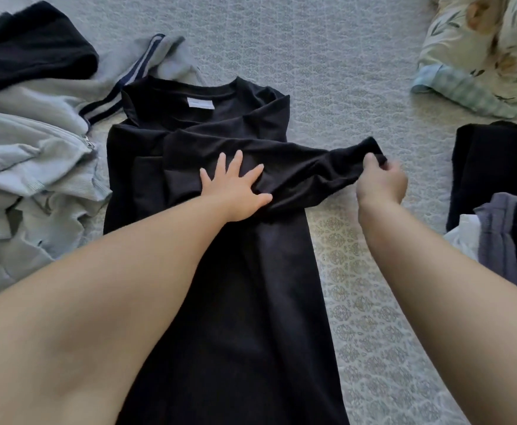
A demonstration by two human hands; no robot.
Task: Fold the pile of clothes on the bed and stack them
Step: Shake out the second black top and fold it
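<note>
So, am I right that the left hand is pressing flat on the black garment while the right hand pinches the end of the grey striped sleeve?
Not quite. The head view shows the left hand pressing flat on the black garment, but the right hand pinches the end of the black sleeve, which belongs to that same garment. The grey striped top lies untouched to the left.

A black long-sleeved top [235, 271] lies flat, collar away, mid-bed [358, 72], one sleeve [312, 167] drawn out toward the right edge. Unfolded grey and dark clothes [36, 142] are heaped at the left edge; folded dark clothes [496, 179] are stacked at the right edge.
</note>
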